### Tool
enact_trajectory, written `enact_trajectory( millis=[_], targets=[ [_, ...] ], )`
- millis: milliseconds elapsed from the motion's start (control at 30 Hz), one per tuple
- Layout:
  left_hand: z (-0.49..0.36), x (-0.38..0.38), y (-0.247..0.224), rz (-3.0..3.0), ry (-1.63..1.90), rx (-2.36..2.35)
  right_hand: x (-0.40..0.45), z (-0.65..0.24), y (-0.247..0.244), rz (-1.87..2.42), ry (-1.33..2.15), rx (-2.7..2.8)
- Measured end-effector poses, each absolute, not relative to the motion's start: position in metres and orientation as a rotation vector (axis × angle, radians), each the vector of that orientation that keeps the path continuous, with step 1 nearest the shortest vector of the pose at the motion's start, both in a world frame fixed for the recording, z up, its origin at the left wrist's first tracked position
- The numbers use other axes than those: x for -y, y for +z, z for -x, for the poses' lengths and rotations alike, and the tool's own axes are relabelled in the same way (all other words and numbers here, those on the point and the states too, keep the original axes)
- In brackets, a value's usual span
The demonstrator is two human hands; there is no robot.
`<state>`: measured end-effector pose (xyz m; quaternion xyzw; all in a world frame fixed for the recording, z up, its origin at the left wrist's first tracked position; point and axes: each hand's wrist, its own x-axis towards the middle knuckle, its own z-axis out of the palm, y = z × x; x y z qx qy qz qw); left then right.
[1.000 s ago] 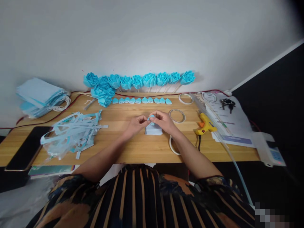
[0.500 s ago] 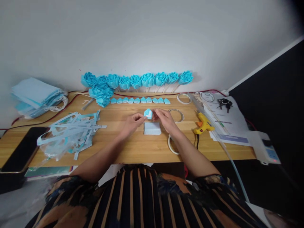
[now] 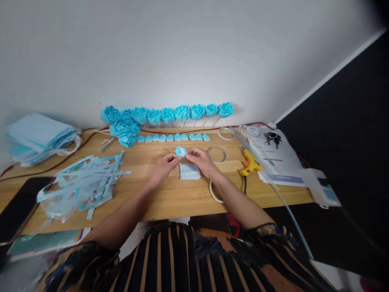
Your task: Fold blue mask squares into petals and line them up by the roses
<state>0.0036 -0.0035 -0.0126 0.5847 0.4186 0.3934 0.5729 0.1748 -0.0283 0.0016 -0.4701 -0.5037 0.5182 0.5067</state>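
Note:
Between my two hands I hold a small folded blue petal (image 3: 181,151) with white patches on its face. My left hand (image 3: 165,165) pinches its left edge. The fingers of my right hand (image 3: 202,160) are closed on its right edge. Just below lies a stack of pale cut squares (image 3: 189,171). Beyond my hands, a row of similar folded petals (image 3: 170,138) runs across the table, several of them side by side. Behind that row, blue fabric-like roses (image 3: 182,113) on thin stems lean against the wall.
At the left are a heap of cut strips (image 3: 88,182), a stack of face masks (image 3: 39,136) and a phone (image 3: 24,205). On the right lie tape rolls (image 3: 217,154), a yellow glue gun (image 3: 251,162), printed sheets (image 3: 285,158), keys (image 3: 272,138) and a white power box (image 3: 320,188).
My right hand has come in to the petal and now grips its right edge; before, it was slightly apart. The petal has turned a little. The camera view has shifted.

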Motion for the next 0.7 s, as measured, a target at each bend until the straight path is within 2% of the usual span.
enact_trajectory(
  millis=[100, 233, 367, 433, 500, 600, 700],
  targets=[
    [-0.004, 0.003, -0.011, -1.398, 0.890, -0.977, 0.022, -0.176, 0.000, 1.120, 1.241, 1.142],
    [-0.003, 0.001, -0.015, -1.387, 0.903, -1.008, 0.001, -0.207, 0.006, 1.249, 1.009, 1.107],
    [-0.001, 0.008, -0.004, -1.532, 0.984, -0.956, -0.015, -0.260, 0.023, 1.763, 0.288, 1.402],
    [-0.002, 0.020, 0.020, -1.681, 0.976, -0.857, -0.018, -0.279, 0.027, 2.047, -0.112, 1.646],
    [-0.004, 0.039, 0.058, -1.851, 0.925, -0.669, -0.019, -0.288, 0.026, 2.181, -0.310, 1.824],
    [0.005, 0.087, 0.115, -1.987, 0.717, -0.305, -0.023, -0.287, 0.017, 2.239, -0.318, 1.917],
    [0.045, 0.172, 0.119, -1.989, 0.681, -0.157, -0.028, -0.284, 0.010, 2.283, -0.268, 1.969]
  ],
)
